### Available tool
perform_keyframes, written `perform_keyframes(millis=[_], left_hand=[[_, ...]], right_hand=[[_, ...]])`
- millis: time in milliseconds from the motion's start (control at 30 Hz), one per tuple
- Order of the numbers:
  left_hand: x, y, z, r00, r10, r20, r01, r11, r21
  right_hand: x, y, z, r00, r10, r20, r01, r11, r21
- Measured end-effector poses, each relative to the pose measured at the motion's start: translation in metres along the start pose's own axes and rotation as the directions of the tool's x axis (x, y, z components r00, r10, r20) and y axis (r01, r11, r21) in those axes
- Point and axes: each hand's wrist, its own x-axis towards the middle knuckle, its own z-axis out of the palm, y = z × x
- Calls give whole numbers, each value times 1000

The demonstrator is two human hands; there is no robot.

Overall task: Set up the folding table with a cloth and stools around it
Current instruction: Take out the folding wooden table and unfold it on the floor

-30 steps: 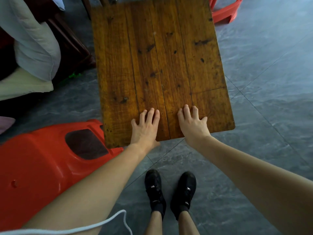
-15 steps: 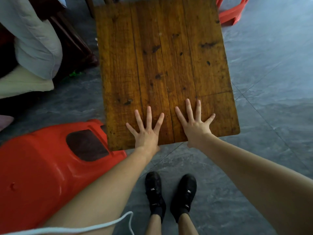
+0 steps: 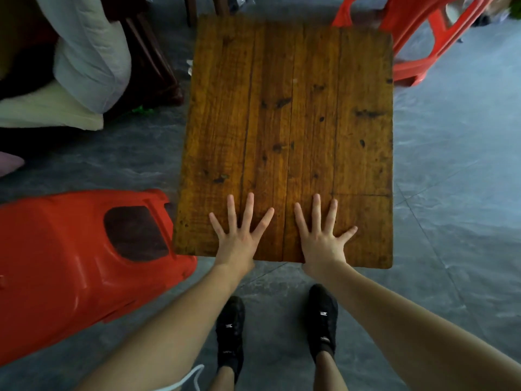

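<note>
Underfoot, the grey tiled floor (image 3: pixel 451 221) took up most of the view, and the wooden folding table (image 3: pixel 290 122) stood on it straight ahead of the person, its long axis running away from them. It was bare; no cloth showed anywhere, unless the pale bundle (image 3: pixel 90 52) at the upper left was one, which the dim light left uncertain. One red stool (image 3: pixel 70 263) lay tipped on its side just left of the table's near corner, nearer the left hand; another red stool (image 3: pixel 423 43) stood beyond the far right corner. Both hands lay flat on the near edge, fingers spread and straight: the left hand (image 3: pixel 239 235) and the right hand (image 3: pixel 321 235), side by side, gripping nothing.
</note>
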Motion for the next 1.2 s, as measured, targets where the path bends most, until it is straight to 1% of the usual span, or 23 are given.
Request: perform_keyframes(millis=[100,200,300,500,767,833,1033,1200], left_hand=[[-1,3,-1,999,-33,-3,33,998,48],[-4,10,-2,998,-69,1,69,995,78],[-8,16,-4,994,-105,-1,105,986,129],[-17,49,0,974,-225,-4,224,966,133],[-33,118,24,952,-304,-22,305,949,78],[-37,137,30,944,-326,-48,329,943,58],[-48,189,41,932,-356,-67,359,933,37],[-57,247,62,902,-426,-73,424,905,-41]], right_hand=[[0,1,1,1000,-14,-1,14,1000,-10],[-4,4,3,997,-53,-49,51,998,-41],[-9,6,8,991,-99,-87,96,995,-34],[-21,24,18,977,-163,-136,159,987,-37],[-41,79,33,957,-250,-147,224,959,-171],[-45,94,37,951,-273,-144,238,946,-219],[-61,133,51,938,-314,-146,256,913,-319],[-80,170,76,933,-329,-149,253,890,-380]])
